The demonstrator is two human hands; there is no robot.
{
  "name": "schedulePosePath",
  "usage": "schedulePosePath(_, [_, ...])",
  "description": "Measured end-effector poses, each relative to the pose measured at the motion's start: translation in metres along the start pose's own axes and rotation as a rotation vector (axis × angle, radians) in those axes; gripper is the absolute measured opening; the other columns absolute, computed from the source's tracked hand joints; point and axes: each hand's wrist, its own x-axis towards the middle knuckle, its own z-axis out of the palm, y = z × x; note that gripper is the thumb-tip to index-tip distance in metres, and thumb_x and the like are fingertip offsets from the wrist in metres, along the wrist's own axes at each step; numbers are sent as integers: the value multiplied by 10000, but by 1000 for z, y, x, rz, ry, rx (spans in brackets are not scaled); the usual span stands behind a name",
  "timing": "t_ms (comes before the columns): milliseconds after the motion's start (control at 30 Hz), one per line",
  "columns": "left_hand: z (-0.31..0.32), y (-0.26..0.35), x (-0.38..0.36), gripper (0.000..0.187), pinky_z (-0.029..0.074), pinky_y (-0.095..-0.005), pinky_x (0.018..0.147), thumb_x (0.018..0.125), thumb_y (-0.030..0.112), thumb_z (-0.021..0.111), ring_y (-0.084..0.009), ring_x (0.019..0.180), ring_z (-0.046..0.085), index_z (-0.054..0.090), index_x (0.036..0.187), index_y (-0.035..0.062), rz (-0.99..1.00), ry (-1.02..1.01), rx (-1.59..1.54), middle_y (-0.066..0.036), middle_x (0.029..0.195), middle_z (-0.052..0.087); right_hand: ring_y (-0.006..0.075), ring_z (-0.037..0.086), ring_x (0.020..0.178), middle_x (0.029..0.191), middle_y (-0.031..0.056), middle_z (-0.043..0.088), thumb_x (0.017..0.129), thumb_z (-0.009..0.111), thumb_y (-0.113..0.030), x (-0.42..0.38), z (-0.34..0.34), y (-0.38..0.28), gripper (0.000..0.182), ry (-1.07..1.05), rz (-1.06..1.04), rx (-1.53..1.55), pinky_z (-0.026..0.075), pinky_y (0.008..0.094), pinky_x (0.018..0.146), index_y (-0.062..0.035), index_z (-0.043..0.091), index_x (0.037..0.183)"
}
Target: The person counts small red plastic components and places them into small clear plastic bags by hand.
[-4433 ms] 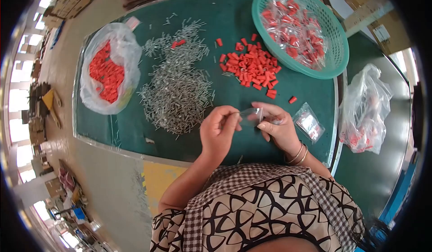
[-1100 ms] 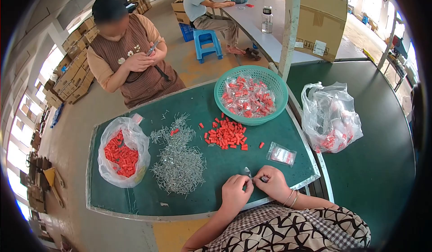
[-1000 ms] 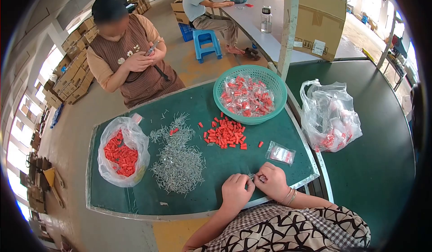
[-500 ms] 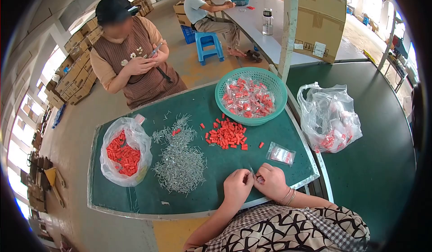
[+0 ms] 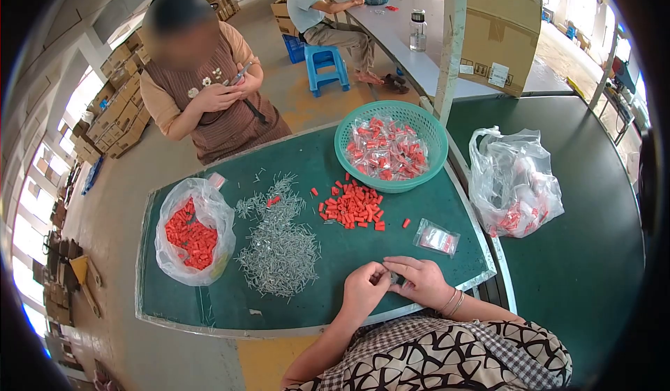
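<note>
At the near edge of the green table, my left hand [image 5: 366, 290] and my right hand [image 5: 421, 283] meet with fingers pinched together. Between them shows a bit of a small clear plastic bag [image 5: 396, 279], mostly covered by my fingers. Just beyond my right hand lies a flat clear packet [image 5: 437, 238] with white and red in it. Loose red plastic plugs [image 5: 356, 205] are heaped ahead of my hands. Left of them spreads a pile of silver screws [image 5: 279, 255], with a white plastic bag [image 5: 192, 232] of more red pieces beyond.
A green basket [image 5: 391, 147] full of filled packets stands at the table's far side. Another plastic bag [image 5: 515, 185] sits on the dark surface to the right, near a post and a cardboard box [image 5: 499, 32]. A person [image 5: 213, 98] stands opposite holding a phone; another sits farther back.
My right hand's fingers have stretched out over the left fingertips, and the small bag between them has shifted. The person opposite has leaned slightly. The piles look unchanged.
</note>
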Motion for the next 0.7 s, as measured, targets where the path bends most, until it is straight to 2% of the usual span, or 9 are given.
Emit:
schedulePosePath(100, [1, -3, -2, 35, 418, -197, 514, 859, 10, 647, -17, 591, 516, 632, 831, -5, -11, -2, -31, 27, 673, 586, 254, 696, 843, 1082, 98, 690, 687, 832, -185, 0, 3, 5, 471, 20, -29, 56, 569, 336, 696, -65, 662, 1109])
schedulePosePath(200, [-2, 3, -2, 53, 477, -242, 552, 836, 39, 670, -72, 592, 577, 644, 841, -6, -85, -29, -45, -37, 684, 633, 263, 696, 864, 1037, 107, 700, 689, 835, -184, 0, 4, 8, 465, 48, -61, 98, 568, 343, 716, -63, 665, 1104])
schedulePosePath(300, [-2, -3, -2, 55, 472, -235, 554, 847, 36, 668, -54, 606, 567, 643, 868, -8, -103, -54, -112, -28, 690, 631, 263, 695, 864, 1033, 108, 698, 690, 838, -189, 1, 4, 14, 444, 33, -73, 155, 564, 340, 724, -60, 675, 1082])
schedulePosePath(400, [-1, 4, -3, 37, 441, -208, 580, 853, 5, 648, -34, 654, 539, 641, 889, 1, -92, 5, -172, -5, 772, 620, 264, 692, 854, 1009, 102, 698, 689, 843, -196, 1, 0, 14, 438, -3, -1, 193, 559, 336, 721, -56, 681, 1071])
schedulePosePath(500, [-7, 19, -5, 112, 478, -267, 599, 818, -13, 660, -127, 674, 592, 659, 922, 29, 238, 92, 143, -54, 850, 619, 256, 683, 819, 984, 89, 698, 695, 843, -200, 2, -2, 15, 415, -39, 98, 237, 552, 327, 704, -59, 693, 1055])
schedulePosePath(600, [-17, 17, -5, 159, 505, -337, 636, 790, 0, 682, -236, 729, 611, 672, 939, 56, 540, -52, 485, -87, 896, 589, 212, 661, 773, 917, 59, 688, 716, 822, -179, 4, -1, 16, 364, -67, 124, 348, 535, 305, 656, -86, 698, 1045])
schedulePosePath(700, [-23, 24, -4, 165, 507, -366, 656, 783, 28, 699, -270, 760, 605, 679, 943, 64, 554, -123, 606, -89, 914, 564, 190, 648, 764, 902, 51, 684, 729, 824, -187, 2, 5, 20, 345, -134, 175, 392, 526, 284, 643, -78, 702, 1032])
